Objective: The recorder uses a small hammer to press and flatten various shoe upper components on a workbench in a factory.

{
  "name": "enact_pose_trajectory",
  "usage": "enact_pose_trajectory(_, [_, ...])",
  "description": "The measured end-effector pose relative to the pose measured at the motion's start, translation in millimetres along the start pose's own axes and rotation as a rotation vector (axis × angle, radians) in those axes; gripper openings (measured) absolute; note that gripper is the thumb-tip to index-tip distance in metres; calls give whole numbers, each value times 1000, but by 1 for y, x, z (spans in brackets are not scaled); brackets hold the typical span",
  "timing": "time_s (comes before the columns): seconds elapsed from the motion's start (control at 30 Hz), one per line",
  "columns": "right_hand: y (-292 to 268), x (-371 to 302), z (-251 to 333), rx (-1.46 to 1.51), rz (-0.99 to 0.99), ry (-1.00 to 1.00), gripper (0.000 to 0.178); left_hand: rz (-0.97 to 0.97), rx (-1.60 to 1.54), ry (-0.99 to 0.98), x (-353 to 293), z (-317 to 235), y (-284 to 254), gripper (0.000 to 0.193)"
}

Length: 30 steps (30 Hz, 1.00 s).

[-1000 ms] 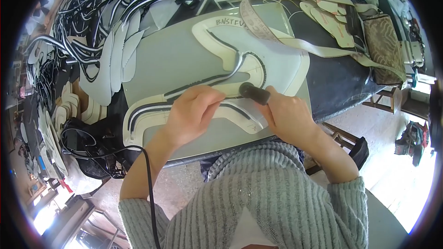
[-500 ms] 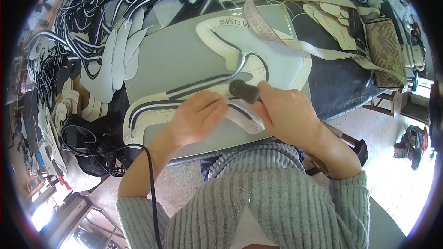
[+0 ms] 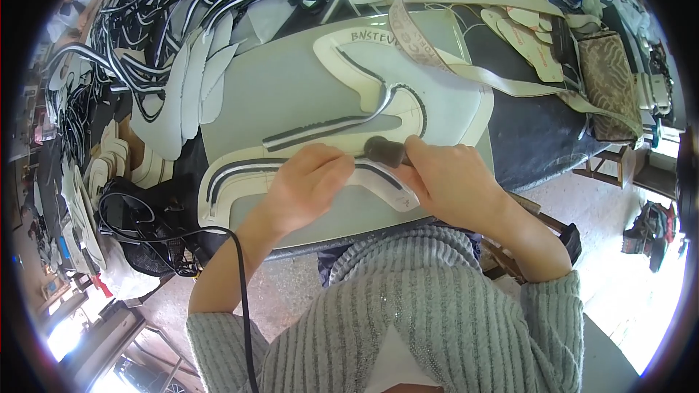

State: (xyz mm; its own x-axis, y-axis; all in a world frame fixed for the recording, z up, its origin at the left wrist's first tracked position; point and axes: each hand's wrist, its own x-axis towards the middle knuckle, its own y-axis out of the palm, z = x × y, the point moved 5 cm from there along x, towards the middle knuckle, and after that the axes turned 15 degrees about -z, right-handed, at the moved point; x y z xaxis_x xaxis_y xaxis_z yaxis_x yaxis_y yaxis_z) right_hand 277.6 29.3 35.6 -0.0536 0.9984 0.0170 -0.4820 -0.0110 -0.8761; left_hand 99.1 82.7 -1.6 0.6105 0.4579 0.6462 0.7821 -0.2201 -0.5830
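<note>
My right hand (image 3: 457, 183) is closed around a small hammer with a dark, blunt head (image 3: 384, 151). The hammer head is over the upper edge of a cream curved pattern piece (image 3: 212, 212), close to my left fingertips. On that piece runs a black-and-white striped strip (image 3: 247, 167). My left hand (image 3: 312, 183) pinches at the strip near the middle of the piece, and the fingers hide what they grip there. Just beyond lies a second cream pattern piece (image 3: 328, 51) with a similar strip (image 3: 313, 131), its loose end lying across the grey board.
The pieces lie on a grey-green board (image 3: 255, 94) on a dark table. At the far left are heaped striped strips (image 3: 145, 76) and pale cut panels (image 3: 186, 87). A long cream band (image 3: 502, 84) and a patterned pouch (image 3: 608, 87) are at right. A black cable (image 3: 240, 284) crosses my left arm.
The hammer head has come slightly down toward the pattern piece. My left hand has shifted a little left along the strip.
</note>
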Motion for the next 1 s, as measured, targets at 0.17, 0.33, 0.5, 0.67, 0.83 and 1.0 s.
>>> enact_pose_trajectory(0.17, [12,2,4,-46,117,-15,37,-64,-26,-12,-1,1,1,33])
enact_pose_trajectory(0.33, [-4,7,10,95,-49,-8,40,-68,2,-31,-5,1,-1,34])
enact_pose_trajectory(0.5, [14,6,3,-18,121,-13,40,-133,-22,-60,-7,4,2,41])
enact_pose_trajectory(0.67, [-2,8,8,126,-75,-3,41,-186,20,-143,-9,5,-2,45])
enact_pose_trajectory(0.83, [7,19,13,-18,115,-159,40,-201,-13,-242,-14,11,-3,40])
enact_pose_trajectory(1.0, [11,16,7,12,92,-121,40,-218,-45,-279,-5,11,-3,40])
